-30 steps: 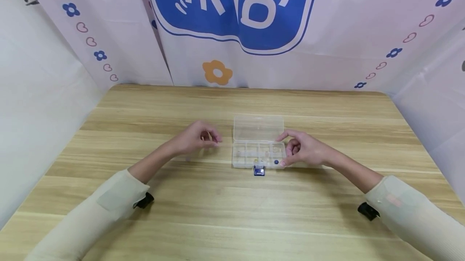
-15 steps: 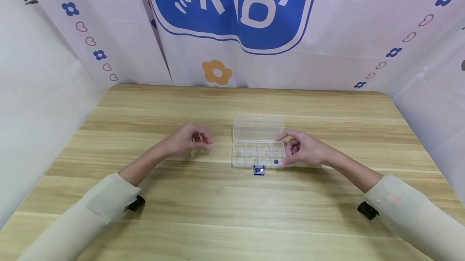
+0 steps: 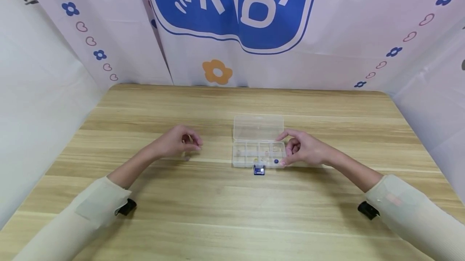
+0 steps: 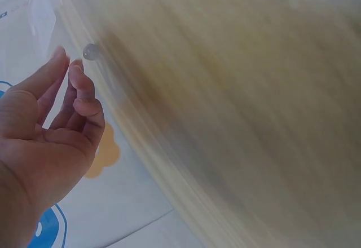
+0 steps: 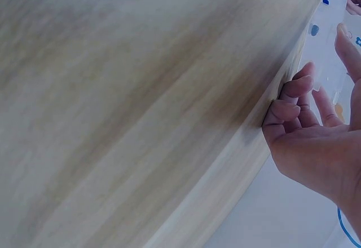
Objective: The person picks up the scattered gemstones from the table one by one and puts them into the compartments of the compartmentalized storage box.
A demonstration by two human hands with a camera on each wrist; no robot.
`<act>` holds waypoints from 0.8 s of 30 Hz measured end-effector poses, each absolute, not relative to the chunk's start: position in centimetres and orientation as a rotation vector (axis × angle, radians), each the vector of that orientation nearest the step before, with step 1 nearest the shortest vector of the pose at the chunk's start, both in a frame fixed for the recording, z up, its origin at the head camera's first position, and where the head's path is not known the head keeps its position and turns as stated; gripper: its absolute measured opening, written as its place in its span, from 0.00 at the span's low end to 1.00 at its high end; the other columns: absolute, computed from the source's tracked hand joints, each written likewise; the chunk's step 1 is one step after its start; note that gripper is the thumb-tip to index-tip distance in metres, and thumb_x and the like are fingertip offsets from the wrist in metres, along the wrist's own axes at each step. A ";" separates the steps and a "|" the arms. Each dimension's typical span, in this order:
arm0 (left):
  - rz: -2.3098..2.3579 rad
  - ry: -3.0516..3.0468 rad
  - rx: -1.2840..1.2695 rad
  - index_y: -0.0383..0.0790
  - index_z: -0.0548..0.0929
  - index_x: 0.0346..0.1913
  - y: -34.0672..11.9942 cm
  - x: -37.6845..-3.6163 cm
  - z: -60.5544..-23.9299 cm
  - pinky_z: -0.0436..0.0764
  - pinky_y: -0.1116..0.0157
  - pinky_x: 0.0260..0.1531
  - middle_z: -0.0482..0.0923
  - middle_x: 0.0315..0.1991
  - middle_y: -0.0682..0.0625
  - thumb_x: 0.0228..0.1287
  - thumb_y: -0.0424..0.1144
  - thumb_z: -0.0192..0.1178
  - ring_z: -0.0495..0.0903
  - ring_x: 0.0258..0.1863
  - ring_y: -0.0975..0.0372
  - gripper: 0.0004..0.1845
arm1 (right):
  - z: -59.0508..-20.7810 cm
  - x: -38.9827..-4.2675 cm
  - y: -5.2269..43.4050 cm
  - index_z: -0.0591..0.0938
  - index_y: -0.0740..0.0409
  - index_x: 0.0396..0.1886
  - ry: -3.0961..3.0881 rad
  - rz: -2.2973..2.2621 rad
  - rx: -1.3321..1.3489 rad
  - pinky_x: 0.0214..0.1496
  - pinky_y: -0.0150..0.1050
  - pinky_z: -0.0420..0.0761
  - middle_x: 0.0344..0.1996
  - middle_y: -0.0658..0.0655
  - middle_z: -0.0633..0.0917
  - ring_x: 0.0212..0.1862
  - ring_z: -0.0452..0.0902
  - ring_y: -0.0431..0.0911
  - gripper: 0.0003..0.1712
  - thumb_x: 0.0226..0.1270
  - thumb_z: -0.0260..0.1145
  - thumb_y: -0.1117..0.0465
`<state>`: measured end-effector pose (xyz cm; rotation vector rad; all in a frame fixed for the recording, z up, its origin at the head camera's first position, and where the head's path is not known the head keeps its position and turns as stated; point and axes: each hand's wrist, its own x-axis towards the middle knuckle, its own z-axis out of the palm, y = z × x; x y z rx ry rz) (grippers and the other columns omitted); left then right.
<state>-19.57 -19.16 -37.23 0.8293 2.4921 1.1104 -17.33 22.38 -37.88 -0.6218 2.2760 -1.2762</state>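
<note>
The box (image 3: 258, 148) sits a little right of centre on the surface (image 3: 232, 208), its long axis running 9 to 3 o'clock, with the clear lid (image 3: 258, 127) laid open at 12 and the blue latch (image 3: 258, 170) at 6. Small pieces lie in its compartments, a blue bead (image 3: 276, 161) in the near row at the 3 o'clock end.

Your right hand (image 3: 303, 150) is the nearer one: it is at the box's 3 o'clock end, fingers curled, thumb by the near corner and index finger reaching over the far corner of the tray. It seems to steady that end, though you cannot tell from the wrist view how firm the contact is.

Your left hand (image 3: 178, 143) is well apart, out at 9 o'clock from the box, fingers loosely curled and holding nothing. A small clear bead (image 3: 187, 158) lies on the surface just beside its fingertips, toward 6 o'clock.
</note>
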 end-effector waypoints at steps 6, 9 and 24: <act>1.105 2.474 0.829 0.31 0.88 0.37 -19.6 -19.5 -37.3 0.77 0.70 0.30 0.87 0.33 0.47 0.61 0.25 0.72 0.78 0.28 0.60 0.04 | -37.9 -17.3 22.4 0.71 0.72 0.64 2.268 -1.283 -0.624 0.35 0.31 0.74 0.26 0.55 0.80 0.30 0.72 0.42 0.37 0.58 0.79 0.69; 1.107 2.451 0.824 0.30 0.88 0.37 -19.9 -19.5 -37.4 0.79 0.69 0.30 0.87 0.33 0.47 0.60 0.25 0.72 0.80 0.29 0.60 0.04 | -37.9 -17.3 22.3 0.71 0.72 0.64 2.268 -1.284 -0.626 0.35 0.31 0.74 0.26 0.55 0.80 0.30 0.72 0.42 0.37 0.58 0.79 0.70; 1.061 2.403 0.828 0.31 0.88 0.36 -21.2 -19.1 -37.3 0.76 0.69 0.30 0.84 0.30 0.50 0.57 0.29 0.77 0.77 0.29 0.62 0.08 | -37.8 -17.3 22.3 0.72 0.71 0.63 2.279 -1.271 -0.619 0.35 0.30 0.73 0.26 0.54 0.80 0.30 0.72 0.42 0.37 0.57 0.80 0.69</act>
